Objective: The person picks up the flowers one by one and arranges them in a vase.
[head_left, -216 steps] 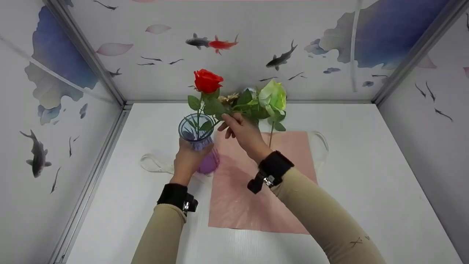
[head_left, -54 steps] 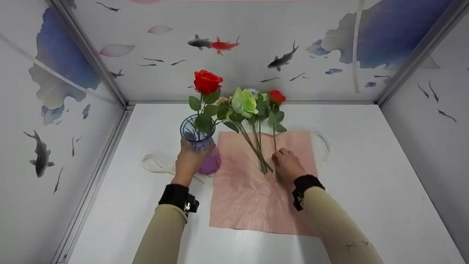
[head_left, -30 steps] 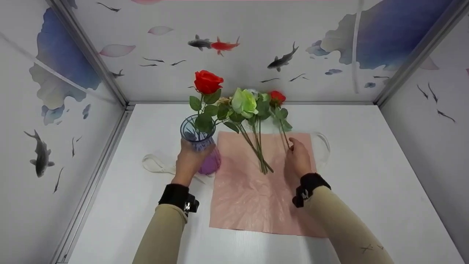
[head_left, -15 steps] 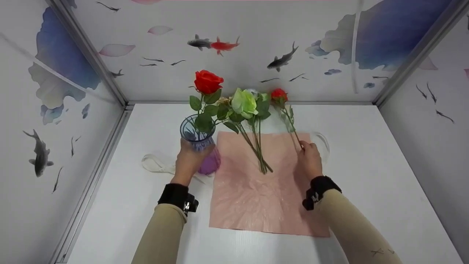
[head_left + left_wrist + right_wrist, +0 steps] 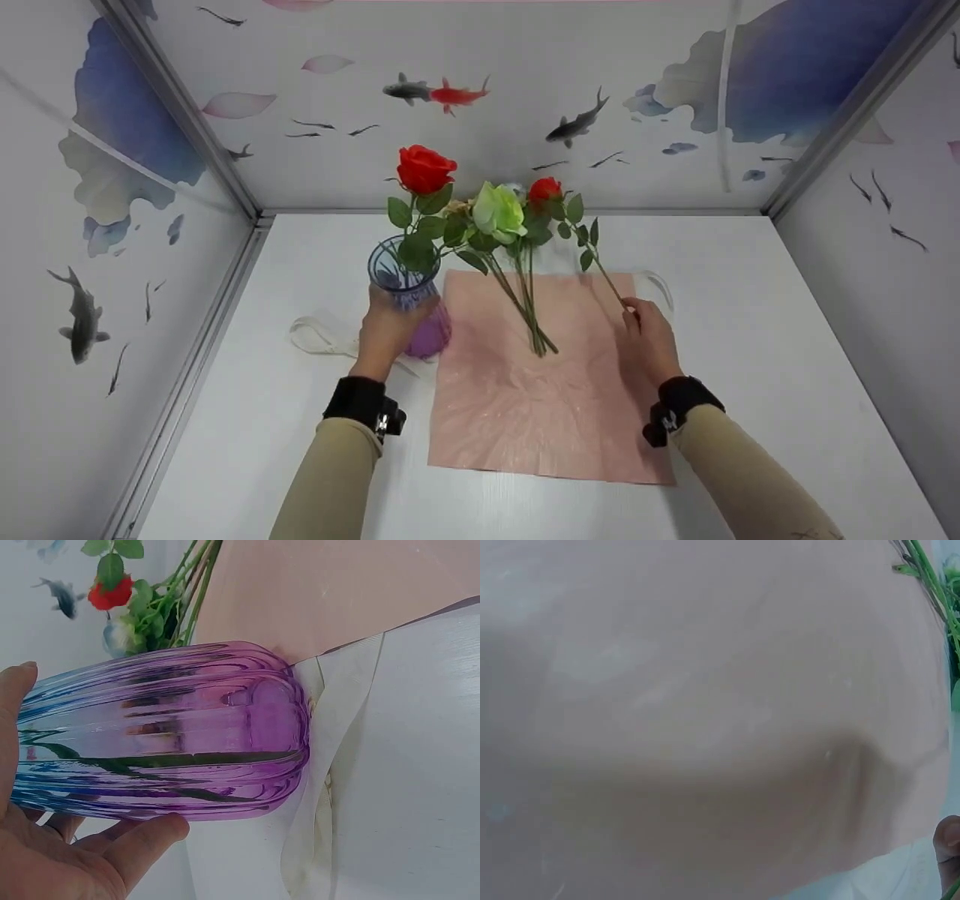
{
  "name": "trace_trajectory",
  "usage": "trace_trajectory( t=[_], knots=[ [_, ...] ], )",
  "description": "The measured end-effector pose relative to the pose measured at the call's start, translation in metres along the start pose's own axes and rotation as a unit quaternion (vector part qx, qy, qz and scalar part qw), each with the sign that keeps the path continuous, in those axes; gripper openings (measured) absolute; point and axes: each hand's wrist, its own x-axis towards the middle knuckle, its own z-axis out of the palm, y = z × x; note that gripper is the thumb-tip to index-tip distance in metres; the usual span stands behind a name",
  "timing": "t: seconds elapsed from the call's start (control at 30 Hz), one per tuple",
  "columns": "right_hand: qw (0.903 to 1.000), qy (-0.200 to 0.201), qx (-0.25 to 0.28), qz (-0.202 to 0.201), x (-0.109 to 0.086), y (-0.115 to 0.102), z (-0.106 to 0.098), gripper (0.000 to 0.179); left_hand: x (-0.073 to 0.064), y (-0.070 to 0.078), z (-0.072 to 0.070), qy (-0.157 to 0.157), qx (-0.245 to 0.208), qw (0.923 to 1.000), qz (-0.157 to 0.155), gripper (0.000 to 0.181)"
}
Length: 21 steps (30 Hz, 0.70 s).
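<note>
My left hand [image 5: 388, 330] grips a ribbed glass vase [image 5: 429, 334] round its body, blue at the rim and purple at the base. One red rose [image 5: 426, 169] stands in the vase, and its green stem shows through the glass in the left wrist view. At the right, my right hand [image 5: 654, 337] pinches the lower stem of another red rose [image 5: 545, 191], which slants up and left with its bloom at the back. Only fingertips of that hand appear at the right wrist view's edge. Between the hands lie a pale green flower [image 5: 499, 214] and several crossed stems [image 5: 529, 315].
A pink sheet [image 5: 547, 420] lies flat on the white table [image 5: 765, 360]. White straps stick out at both sides, the left strap [image 5: 322, 336] near the vase. Tan and pale blooms are partly hidden behind the green flower. Walls with painted fish enclose the back and sides.
My right hand has taken the second red rose by its stem and moved it right, tilting the bloom leftward. Earlier, the green flower shifted left. Lately the left hand and vase stay put.
</note>
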Motion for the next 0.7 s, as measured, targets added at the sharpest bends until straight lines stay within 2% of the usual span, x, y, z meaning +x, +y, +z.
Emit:
trace_trajectory(
  t=[0.1,0.23,0.53,0.7],
  knots=[
    [0.9998,0.001,0.000,-0.020,-0.005,0.004,-0.003,0.030,0.000,0.000,0.000,-0.001,0.001,1.0000,0.001,0.103],
    [0.9996,-0.013,0.006,-0.023,-0.010,0.009,-0.009,0.027,0.000,-0.001,0.000,0.003,-0.004,1.0000,0.007,0.102],
    [0.9967,-0.075,0.002,-0.031,-0.016,0.017,-0.021,0.021,-0.001,-0.001,0.000,0.005,-0.001,1.0000,0.005,0.102],
    [0.9949,-0.094,-0.008,-0.037,-0.018,0.020,-0.024,0.020,0.000,-0.001,0.000,-0.003,-0.004,1.0000,0.004,0.104]
  ],
)
